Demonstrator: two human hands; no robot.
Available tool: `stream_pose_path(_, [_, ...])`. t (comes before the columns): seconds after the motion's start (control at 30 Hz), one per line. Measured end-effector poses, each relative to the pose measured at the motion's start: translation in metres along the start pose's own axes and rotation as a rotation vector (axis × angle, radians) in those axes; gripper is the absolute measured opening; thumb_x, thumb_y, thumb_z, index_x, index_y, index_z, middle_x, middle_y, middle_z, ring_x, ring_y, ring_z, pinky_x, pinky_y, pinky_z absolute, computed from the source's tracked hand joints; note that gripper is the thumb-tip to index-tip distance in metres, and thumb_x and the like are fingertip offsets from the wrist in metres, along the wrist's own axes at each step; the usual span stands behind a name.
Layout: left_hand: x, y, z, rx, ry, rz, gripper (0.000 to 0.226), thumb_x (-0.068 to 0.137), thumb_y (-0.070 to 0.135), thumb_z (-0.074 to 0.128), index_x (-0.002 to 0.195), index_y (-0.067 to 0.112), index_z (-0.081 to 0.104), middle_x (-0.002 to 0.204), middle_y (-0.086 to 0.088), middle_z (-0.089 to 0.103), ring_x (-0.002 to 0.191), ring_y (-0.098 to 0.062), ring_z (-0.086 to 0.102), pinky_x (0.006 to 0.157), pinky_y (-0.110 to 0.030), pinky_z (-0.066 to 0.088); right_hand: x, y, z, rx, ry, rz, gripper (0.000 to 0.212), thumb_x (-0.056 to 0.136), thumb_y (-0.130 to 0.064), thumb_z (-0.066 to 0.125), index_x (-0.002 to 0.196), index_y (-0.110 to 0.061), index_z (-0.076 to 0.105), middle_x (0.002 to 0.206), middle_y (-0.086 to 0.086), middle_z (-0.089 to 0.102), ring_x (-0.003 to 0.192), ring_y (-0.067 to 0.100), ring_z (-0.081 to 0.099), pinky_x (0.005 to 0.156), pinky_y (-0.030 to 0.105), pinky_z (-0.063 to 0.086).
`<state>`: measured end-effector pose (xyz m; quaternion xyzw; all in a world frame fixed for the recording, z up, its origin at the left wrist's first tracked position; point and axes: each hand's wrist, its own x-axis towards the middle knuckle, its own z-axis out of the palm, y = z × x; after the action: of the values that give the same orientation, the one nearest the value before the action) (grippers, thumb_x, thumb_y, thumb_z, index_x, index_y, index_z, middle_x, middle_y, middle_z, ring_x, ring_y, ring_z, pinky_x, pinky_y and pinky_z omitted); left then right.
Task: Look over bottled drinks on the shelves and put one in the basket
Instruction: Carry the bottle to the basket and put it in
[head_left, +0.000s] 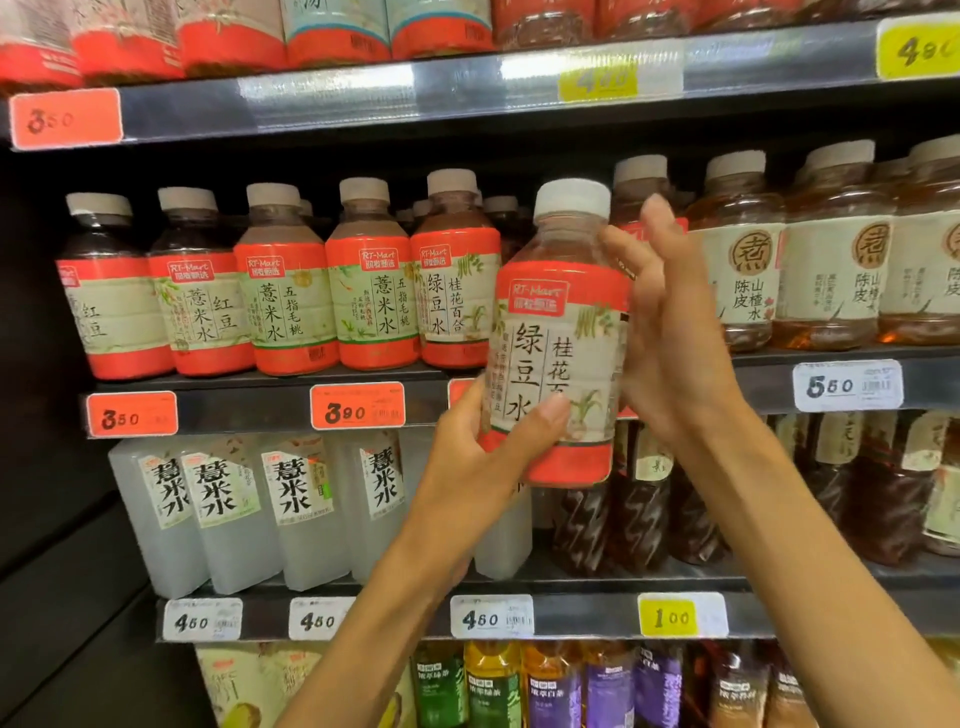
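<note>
A clear bottle (558, 332) with a white cap and a red and cream label is held upright in front of the middle shelf, label facing me. My left hand (483, 457) grips its lower part, thumb across the label. My right hand (670, 332) touches the bottle's right side with fingers nearly straight, pointing up. No basket is in view.
Rows of similar red-label bottles (291, 291) fill the middle shelf on the left, amber bottles (831, 260) on the right. White square bottles (234, 509) and dark bottles stand on the shelf below. Price tags (358, 405) line the shelf edges. Coloured tea bottles sit at the bottom.
</note>
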<state>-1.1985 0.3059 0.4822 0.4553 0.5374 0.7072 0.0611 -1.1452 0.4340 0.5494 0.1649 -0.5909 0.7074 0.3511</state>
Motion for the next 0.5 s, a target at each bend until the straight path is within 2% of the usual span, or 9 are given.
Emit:
stream_pose_path(0.07, [-0.014, -0.006, -0.001, -0.115, -0.089, -0.138, 0.067, 0.061, 0.055, 0.080, 0.117, 0.022, 0.061, 0.113, 0.001, 0.072, 0.107, -0.014, 0.067, 0.083, -0.023, 0.054, -0.001, -0.005, -0.006, 0.073, -0.057, 0.103, 0.046, 0.087, -0.050, 0.044, 0.108, -0.013, 0.063, 0.099, 0.008, 0.071, 0.097, 0.026, 0.067, 0.080, 0.034, 0.057])
stream_pose_path(0.13, [-0.028, -0.014, 0.004, -0.222, -0.152, -0.279, 0.086, 0.052, 0.061, 0.084, 0.122, 0.017, 0.058, 0.116, -0.004, 0.071, 0.109, -0.017, 0.067, 0.088, -0.029, 0.055, -0.007, -0.002, -0.010, 0.032, -0.103, 0.143, 0.043, 0.090, -0.045, 0.046, 0.109, -0.009, 0.060, 0.091, 0.008, 0.073, 0.090, 0.026, 0.070, 0.076, 0.034, 0.056])
stream_pose_path(0.2, [-0.038, -0.024, 0.012, -0.378, -0.128, -0.390, 0.097, 0.044, 0.056, 0.090, 0.124, 0.014, 0.056, 0.117, -0.007, 0.070, 0.110, -0.019, 0.066, 0.094, -0.033, 0.054, -0.018, 0.006, -0.017, 0.013, -0.082, 0.158, 0.037, 0.091, -0.041, 0.051, 0.101, -0.006, 0.060, 0.082, 0.006, 0.073, 0.083, 0.023, 0.070, 0.073, 0.032, 0.055])
stream_pose_path(0.3, [-0.048, -0.041, 0.026, -0.677, -0.090, -0.473, 0.077, 0.051, 0.044, 0.092, 0.118, 0.014, 0.068, 0.122, -0.011, 0.068, 0.111, -0.023, 0.065, 0.093, -0.036, 0.054, -0.040, 0.015, -0.033, -0.019, 0.085, 0.135, 0.028, 0.091, -0.038, 0.055, 0.089, -0.011, 0.061, 0.079, 0.007, 0.072, 0.077, 0.020, 0.068, 0.076, 0.034, 0.056])
stream_pose_path(0.4, [-0.058, -0.057, 0.041, -0.816, -0.137, -0.564, 0.071, 0.063, 0.043, 0.084, 0.124, 0.015, 0.065, 0.131, -0.014, 0.061, 0.113, -0.029, 0.061, 0.090, -0.039, 0.055, -0.074, 0.021, -0.047, -0.026, 0.251, 0.125, 0.021, 0.092, -0.032, 0.059, 0.079, -0.016, 0.065, 0.083, 0.009, 0.070, 0.081, 0.024, 0.064, 0.086, 0.043, 0.051])
stream_pose_path(0.43, [-0.063, -0.064, 0.047, -0.847, -0.135, -0.621, 0.068, 0.064, 0.044, 0.082, 0.123, 0.015, 0.066, 0.130, -0.014, 0.062, 0.109, -0.029, 0.063, 0.086, -0.039, 0.056, -0.089, 0.024, -0.054, -0.028, 0.304, 0.120, 0.018, 0.090, -0.030, 0.062, 0.080, -0.016, 0.066, 0.083, 0.008, 0.070, 0.082, 0.024, 0.064, 0.086, 0.043, 0.050])
stream_pose_path(0.5, [-0.074, -0.079, 0.062, -0.934, -0.092, -0.790, 0.065, 0.062, 0.043, 0.078, 0.119, 0.013, 0.069, 0.123, -0.016, 0.065, 0.097, -0.031, 0.066, 0.077, -0.039, 0.055, -0.123, 0.026, -0.068, -0.063, 0.406, 0.104, 0.015, 0.085, -0.027, 0.065, 0.091, -0.013, 0.064, 0.084, 0.006, 0.072, 0.081, 0.019, 0.067, 0.079, 0.034, 0.054])
